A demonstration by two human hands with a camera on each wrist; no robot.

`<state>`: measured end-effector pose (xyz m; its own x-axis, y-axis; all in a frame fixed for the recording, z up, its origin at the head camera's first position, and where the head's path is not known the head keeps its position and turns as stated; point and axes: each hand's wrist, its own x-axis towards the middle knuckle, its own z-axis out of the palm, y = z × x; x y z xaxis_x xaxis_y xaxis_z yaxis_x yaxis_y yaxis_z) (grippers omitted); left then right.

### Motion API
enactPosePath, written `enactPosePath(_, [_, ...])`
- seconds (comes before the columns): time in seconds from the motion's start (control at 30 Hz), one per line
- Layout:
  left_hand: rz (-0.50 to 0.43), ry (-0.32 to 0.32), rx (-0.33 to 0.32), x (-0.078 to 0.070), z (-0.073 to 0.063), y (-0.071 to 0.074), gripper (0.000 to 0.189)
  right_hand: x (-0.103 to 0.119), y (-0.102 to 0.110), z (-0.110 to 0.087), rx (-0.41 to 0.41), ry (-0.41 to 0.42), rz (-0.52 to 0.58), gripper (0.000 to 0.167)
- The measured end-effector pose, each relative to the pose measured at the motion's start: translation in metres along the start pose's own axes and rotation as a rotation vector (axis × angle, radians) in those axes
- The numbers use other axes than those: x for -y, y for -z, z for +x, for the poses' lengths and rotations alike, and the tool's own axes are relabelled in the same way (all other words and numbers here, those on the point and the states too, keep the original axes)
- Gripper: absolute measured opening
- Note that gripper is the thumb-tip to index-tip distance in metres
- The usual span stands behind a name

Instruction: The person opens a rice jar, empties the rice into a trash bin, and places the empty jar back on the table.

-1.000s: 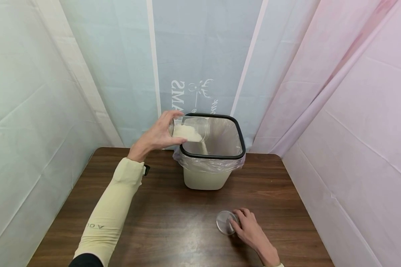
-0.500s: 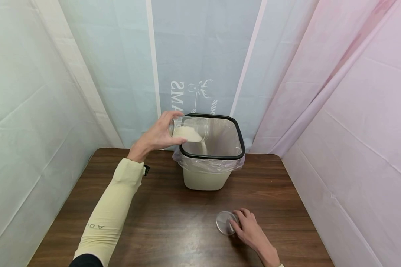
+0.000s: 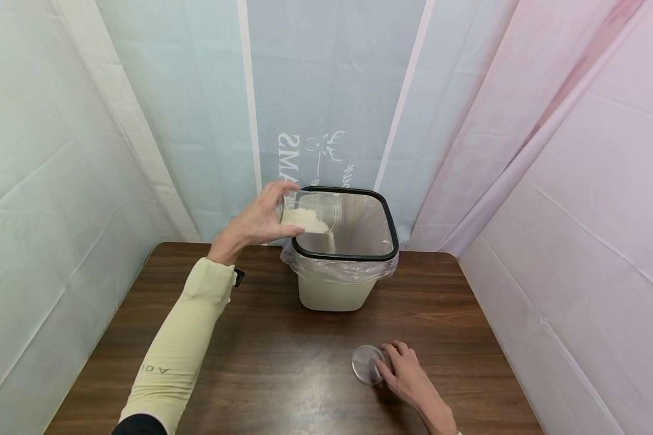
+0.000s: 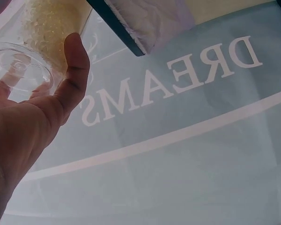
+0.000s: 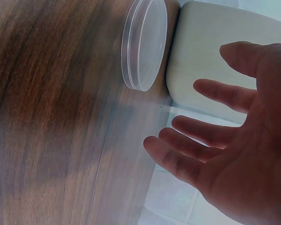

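My left hand (image 3: 257,219) grips a clear jar (image 3: 322,204) between thumb and fingers. The jar lies almost on its side, mouth to the right, over the left part of a pale bin (image 3: 337,294). Whitish grains (image 4: 49,28) that look like rice lie along its lower side, and a thin stream (image 3: 331,243) falls from the mouth into the bin. A clear round lid (image 5: 147,44) lies on the table in front of the bin. Beside the lid hovers my right hand (image 3: 410,377), fingers loosely bent and apart from it in the right wrist view.
The bin has a black rim (image 3: 396,232) and a translucent liner bag (image 3: 343,270) folded over its outside. It stands near the back of a dark brown wooden table (image 3: 272,368). Printed curtains (image 3: 332,78) hang close behind and at both sides.
The heap of grains in the jar has shrunk a little and the falling stream looks thinner. Both hands, the jar and the lid keep practically the same places.
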<state>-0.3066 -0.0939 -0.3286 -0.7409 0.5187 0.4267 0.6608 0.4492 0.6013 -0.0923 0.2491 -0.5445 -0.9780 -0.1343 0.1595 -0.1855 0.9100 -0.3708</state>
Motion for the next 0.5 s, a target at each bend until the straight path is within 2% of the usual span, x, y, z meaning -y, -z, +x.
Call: enactPosePath(0.5, [0.021, -0.009, 0.006, -0.0005, 0.0013, -0.0013, 0.082, -0.0002, -0.0009, 0.0000, 0.069, -0.043, 0.023, 0.028])
